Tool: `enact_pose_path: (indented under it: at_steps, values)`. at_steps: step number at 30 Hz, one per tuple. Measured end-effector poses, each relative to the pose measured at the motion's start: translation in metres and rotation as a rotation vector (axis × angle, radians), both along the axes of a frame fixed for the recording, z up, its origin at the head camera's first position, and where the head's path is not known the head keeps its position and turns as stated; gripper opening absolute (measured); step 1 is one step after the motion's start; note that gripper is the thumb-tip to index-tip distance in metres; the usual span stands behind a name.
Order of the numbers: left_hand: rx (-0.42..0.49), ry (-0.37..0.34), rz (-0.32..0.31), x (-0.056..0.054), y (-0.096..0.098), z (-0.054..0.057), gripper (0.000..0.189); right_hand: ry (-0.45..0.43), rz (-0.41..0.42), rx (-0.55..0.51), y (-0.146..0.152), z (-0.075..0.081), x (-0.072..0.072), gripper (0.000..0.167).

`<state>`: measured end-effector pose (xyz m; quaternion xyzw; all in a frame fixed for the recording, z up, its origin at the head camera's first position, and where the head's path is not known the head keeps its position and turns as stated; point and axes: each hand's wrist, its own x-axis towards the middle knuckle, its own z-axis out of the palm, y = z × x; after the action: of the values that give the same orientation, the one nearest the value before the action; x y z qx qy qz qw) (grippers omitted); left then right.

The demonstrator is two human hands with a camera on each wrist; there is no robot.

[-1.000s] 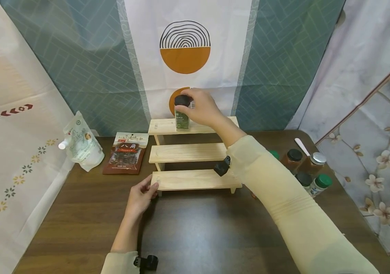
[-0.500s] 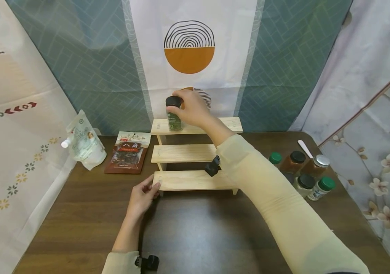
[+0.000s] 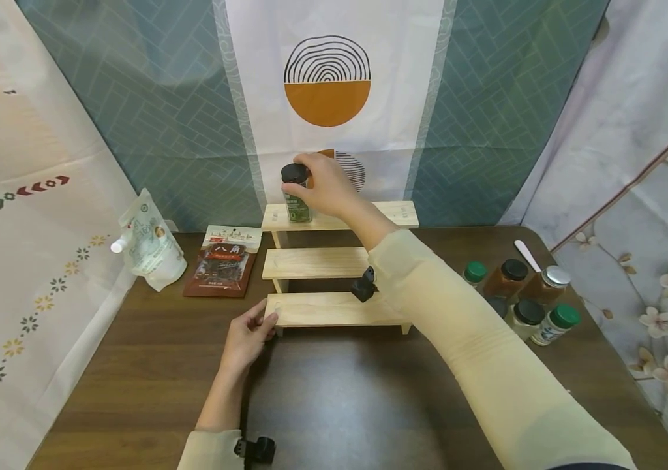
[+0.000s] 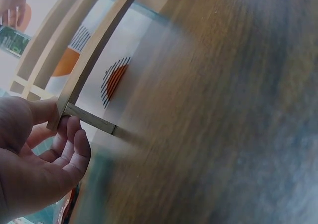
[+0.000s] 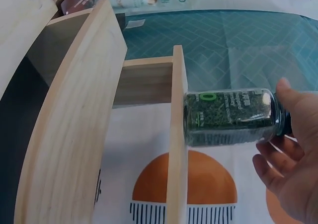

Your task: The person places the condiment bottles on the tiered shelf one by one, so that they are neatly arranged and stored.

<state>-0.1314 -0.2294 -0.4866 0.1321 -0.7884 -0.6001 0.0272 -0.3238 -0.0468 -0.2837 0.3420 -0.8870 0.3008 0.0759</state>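
Note:
A three-step wooden rack (image 3: 334,309) stands on the brown table. On its top step, left of the middle, is a spice jar (image 3: 297,203) of dried green herbs with a black lid. My right hand (image 3: 327,186) grips the jar by its lid; in the right wrist view the jar's base (image 5: 191,118) meets the top step. My left hand (image 3: 247,336) pinches the left end of the lowest step between thumb and fingers. The left wrist view shows its fingers (image 4: 79,154) curled beneath that board, by the rack's short leg (image 4: 92,118).
Left of the rack lie a brown star anise packet (image 3: 222,262) and a white spouted pouch (image 3: 152,245). On the right stand several spice jars (image 3: 554,324) with green, black and silver lids, near a white spoon (image 3: 526,254). A patterned cloth hangs behind.
My right hand has moved the jar leftward along the top step. My left hand keeps its hold on the rack's lowest step. The head view has shifted slightly.

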Motion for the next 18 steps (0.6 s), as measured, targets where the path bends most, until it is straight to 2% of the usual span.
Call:
enact_pose_path:
  at_steps: [3, 6, 13, 18]
  values:
    - [-0.002, 0.005, -0.004, 0.000, 0.000, 0.000, 0.052, -0.018, -0.009, 0.005, 0.005, -0.003, 0.001, 0.070]
    - [-0.001, 0.016, -0.006, -0.001, 0.001, 0.000, 0.052, -0.052, -0.035, -0.015, 0.014, -0.009, 0.002, 0.074]
    - [0.002, 0.025, 0.000, 0.001, 0.002, -0.001, 0.050, -0.102, -0.059, -0.057, 0.041, -0.027, 0.011, 0.072]
    - [0.000, 0.026, -0.002, 0.001, 0.002, 0.000, 0.050, -0.091, -0.057, -0.087, 0.061, -0.034, 0.013, 0.069]
